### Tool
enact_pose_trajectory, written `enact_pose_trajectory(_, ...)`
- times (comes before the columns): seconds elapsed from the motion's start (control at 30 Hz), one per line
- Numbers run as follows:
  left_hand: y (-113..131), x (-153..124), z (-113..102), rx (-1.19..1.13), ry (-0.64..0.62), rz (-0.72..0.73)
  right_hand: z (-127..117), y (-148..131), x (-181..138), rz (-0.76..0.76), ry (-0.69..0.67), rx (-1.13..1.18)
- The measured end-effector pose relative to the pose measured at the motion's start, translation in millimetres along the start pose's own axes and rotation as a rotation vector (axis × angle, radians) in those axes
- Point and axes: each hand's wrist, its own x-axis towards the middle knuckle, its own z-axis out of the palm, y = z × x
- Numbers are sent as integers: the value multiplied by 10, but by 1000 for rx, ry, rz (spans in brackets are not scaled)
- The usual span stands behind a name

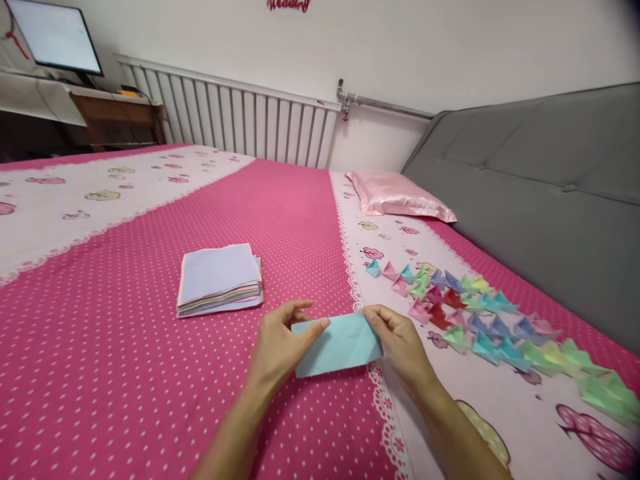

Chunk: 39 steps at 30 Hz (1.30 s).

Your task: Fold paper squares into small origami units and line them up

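Observation:
Between my two hands is a light-blue sheet of paper (340, 343), folded into a wide rectangle and held just over the bed. My left hand (283, 340) grips its left end, the thumb on the face and the other fingers behind or beyond the edge. At the right end, my right hand (397, 337) pinches the upper corner with its thumb on top; its other fingers are mostly hidden. A stack of coloured paper sheets (220, 273), pale lilac on top, lies beyond my left hand. Rows of small folded paper boats (493, 330) in several colours stand to the right.
A pink dotted bedspread (125, 287) with white printed bands covers the bed. A pink satin pillow (400, 195) rests by the grey padded headboard (540, 153). Along the wall runs a white radiator (230, 113). A monitor (55, 37) stands on a desk (115, 113) at the far left.

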Motion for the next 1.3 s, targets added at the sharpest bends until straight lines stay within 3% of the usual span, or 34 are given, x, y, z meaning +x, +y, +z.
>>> enact_pose_trajectory(0.07, 36, -20, -7, 60, -86, 25, 18, -43, -27, -5, -57, -19)
enact_pose_trajectory(0.23, 105, -91, -16, 47, -502, -61, 39, -147, -95, -51, -148, -106)
enact_pose_trajectory(0.37, 85, -99, -13, 1, -554, -91, 25, -169, -105, -85, -103, -156)
enact_pose_trajectory(0.7, 96, -34, -90, -66, -473, -119, -150, -103, 2, -40, 123, -86)
enact_pose_trajectory(0.93, 113, -16, -104, -158, -382, -187, -162, -59, 40, 13, 160, -15)
enact_pose_trajectory(1.3, 87, 2, -109, -263, -233, -195, -16, -210, -59, 220, -134, 437)
